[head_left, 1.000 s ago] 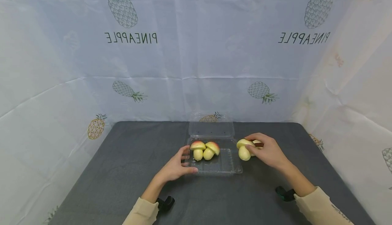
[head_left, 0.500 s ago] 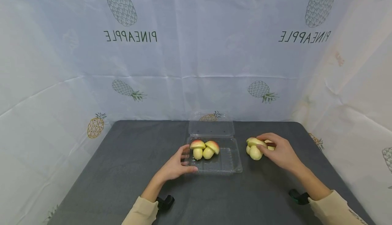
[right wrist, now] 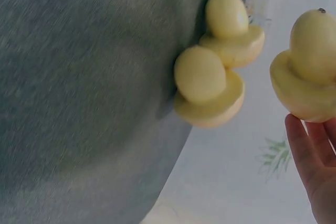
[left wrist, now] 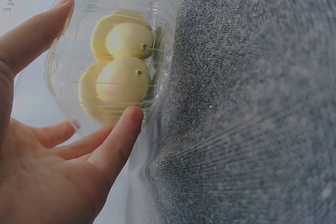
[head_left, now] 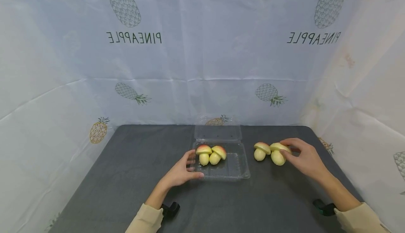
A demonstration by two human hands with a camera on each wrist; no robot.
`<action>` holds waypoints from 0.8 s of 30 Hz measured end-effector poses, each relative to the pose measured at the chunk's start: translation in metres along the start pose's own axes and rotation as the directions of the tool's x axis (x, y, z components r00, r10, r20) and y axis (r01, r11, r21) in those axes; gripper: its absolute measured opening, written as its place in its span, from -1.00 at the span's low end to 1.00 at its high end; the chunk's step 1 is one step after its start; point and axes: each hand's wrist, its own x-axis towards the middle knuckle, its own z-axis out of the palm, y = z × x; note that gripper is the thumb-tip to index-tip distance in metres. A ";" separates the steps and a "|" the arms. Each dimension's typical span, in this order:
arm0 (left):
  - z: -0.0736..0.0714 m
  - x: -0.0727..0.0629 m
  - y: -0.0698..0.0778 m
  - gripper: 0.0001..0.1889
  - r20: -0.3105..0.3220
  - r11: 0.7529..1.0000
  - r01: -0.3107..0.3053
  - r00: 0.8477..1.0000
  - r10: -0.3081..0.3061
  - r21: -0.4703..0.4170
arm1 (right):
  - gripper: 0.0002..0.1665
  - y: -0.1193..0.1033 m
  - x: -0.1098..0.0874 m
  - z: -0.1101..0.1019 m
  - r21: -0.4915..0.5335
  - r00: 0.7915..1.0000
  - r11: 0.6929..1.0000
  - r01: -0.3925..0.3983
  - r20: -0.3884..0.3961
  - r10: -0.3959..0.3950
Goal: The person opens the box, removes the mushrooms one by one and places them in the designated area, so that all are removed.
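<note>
Two toy mushrooms (head_left: 204,155) with yellow stems and red-tinged caps lie side by side in the left part of a clear plastic clamshell container (head_left: 235,162). My left hand (head_left: 181,171) grips the container's left end, thumb at the front edge and fingers along the side. In the left wrist view, the mushrooms (left wrist: 123,80) show through its wall. My right hand (head_left: 305,157) pinches a yellow mushroom (right wrist: 313,61) by its cap, raised in front of the others. Beyond it on the table are two more mushrooms (right wrist: 201,77); in the head view one (head_left: 262,151) shows to the left of the held one.
The container's lid (head_left: 218,132) stands open towards the back. A dark grey table (head_left: 142,190) carries everything, with white pineapple-print cloth (head_left: 218,60) hanging behind and at both sides. Black straps (head_left: 171,210) show at the wrists.
My right hand has moved to the right with the mushroom, away from the container, uncovering a mushroom on the table behind it. My left hand and the container have stayed in place.
</note>
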 end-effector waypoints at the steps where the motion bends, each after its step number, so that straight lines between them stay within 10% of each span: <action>1: 0.000 0.000 0.000 0.05 -0.002 1.000 -0.001 1.000 0.001 -0.001 | -0.68 0.001 0.000 -0.002 -0.005 1.000 1.000 0.001 -0.004 -0.001; 24: 0.000 0.001 -0.003 0.03 0.010 1.000 -0.004 1.000 0.004 -0.019 | -0.69 0.039 -0.010 -0.021 -0.087 0.997 0.994 -0.064 -0.057 0.059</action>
